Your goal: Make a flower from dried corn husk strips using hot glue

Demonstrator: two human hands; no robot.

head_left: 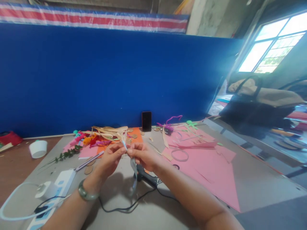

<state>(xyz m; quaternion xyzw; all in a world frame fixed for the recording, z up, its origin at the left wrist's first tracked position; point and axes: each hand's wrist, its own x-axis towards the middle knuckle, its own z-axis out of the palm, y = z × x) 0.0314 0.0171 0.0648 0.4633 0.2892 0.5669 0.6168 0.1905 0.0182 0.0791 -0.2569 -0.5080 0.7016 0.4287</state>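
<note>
My left hand [112,158] and my right hand [144,156] meet above the middle of the table, fingertips pinched together. Between them runs a thin, pale bluish translucent strip [133,166], ribbon-like. Its upper end rises past the fingertips and its lower end hangs blurred beneath my right hand. A black glue gun [148,177] lies under my right hand, its cord [129,209] looping over the table. Beyond the fingers sits a bundle of dry tan husk strips [112,130] on orange paper [137,135]. A green bracelet [87,191] circles my left wrist.
Pink paper sheets [206,169] cover the right side. A phone [146,121] leans against the blue partition [120,76]. Left are a power strip [63,179], a white cup [38,149], a pen [88,161], a leafy sprig [68,154] and coloured pipe cleaners [88,139].
</note>
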